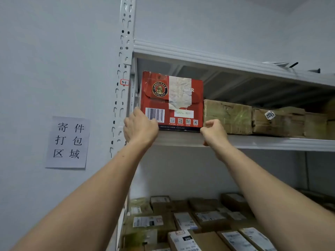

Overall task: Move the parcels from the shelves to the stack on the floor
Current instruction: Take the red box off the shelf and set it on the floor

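A red Paulaner box with a barcode and a torn white label stands at the left end of a high white shelf. My left hand is raised to the box's lower left corner, fingers against its left side and front. My right hand is at the lower right corner, fingers curled in the gap between the red box and the brown parcel beside it. The box still sits flat on the shelf.
More brown taped parcels line the same shelf to the right. The shelf below holds several labelled cardboard parcels. A perforated white upright stands left of the box, and a paper sign hangs on the wall.
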